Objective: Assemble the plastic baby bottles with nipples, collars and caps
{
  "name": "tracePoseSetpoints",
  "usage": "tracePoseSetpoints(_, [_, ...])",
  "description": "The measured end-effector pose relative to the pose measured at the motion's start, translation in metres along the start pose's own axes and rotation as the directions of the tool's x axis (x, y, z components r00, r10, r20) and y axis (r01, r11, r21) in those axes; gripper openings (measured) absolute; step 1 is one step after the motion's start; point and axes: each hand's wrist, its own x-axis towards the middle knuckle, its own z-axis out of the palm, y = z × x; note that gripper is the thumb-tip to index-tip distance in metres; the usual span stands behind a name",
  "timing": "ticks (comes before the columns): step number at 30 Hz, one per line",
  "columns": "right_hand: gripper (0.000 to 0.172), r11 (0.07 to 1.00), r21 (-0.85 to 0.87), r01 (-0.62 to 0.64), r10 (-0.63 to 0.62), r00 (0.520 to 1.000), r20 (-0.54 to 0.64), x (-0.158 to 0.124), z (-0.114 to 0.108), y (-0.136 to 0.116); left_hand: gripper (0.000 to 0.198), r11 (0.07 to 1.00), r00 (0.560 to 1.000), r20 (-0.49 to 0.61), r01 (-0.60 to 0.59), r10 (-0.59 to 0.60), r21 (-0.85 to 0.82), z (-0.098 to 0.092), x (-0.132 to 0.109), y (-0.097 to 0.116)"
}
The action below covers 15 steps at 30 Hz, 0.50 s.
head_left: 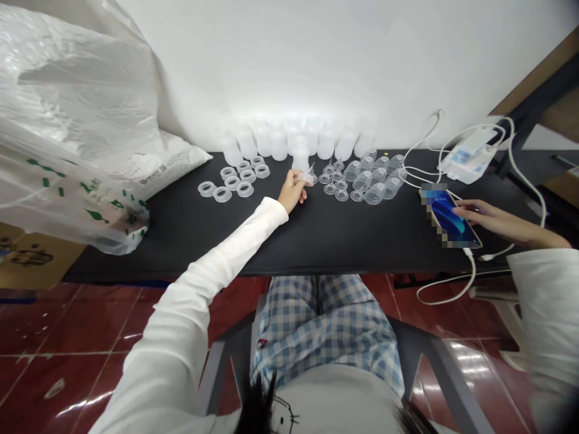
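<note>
My left hand (293,189) reaches over the black table (316,235) and pinches a small clear silicone piece (308,176) between its fingertips. Just behind it stands a clear plastic bottle (300,158) in front of a row of similar bottles (280,143) along the wall. My right hand (474,212) lies at the right side of the table, fingers stretched out onto the screen of a smartphone (450,220) that is plugged into a white cable.
Several clear rings (233,182) lie left of my hand. Clear caps (377,178) and small clear discs (335,184) lie to the right. A large plastic bag (76,132) fills the left end. A white charger (468,155) with cables sits at the back right.
</note>
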Motion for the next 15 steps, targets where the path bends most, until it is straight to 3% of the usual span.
tracePoseSetpoints(3, [0.065,0.997,0.039,-0.071,0.068,0.994,0.086,0.005,0.001,0.002,0.017,1.000,1.000,0.001,0.002,-0.002,-0.002,0.000,0.000,0.001])
tracePoseSetpoints(4, [0.066,0.996,0.051,-0.072,0.068,0.995,0.066,0.008,0.003,0.002,0.017,1.000,1.000,-0.001,0.004,-0.004,-0.002,0.000,-0.001,0.002])
tracePoseSetpoints(8, [0.036,0.995,0.094,-0.045,0.053,0.994,-0.091,0.022,0.011,0.000,0.018,1.000,1.000,-0.006,0.011,-0.011,-0.003,0.001,-0.002,0.003])
tracePoseSetpoints(15, [0.026,0.975,0.183,-0.129,0.140,0.989,-0.049,0.011,0.010,-0.014,0.017,1.000,1.000,-0.003,-0.008,0.008,0.011,0.000,0.001,-0.002])
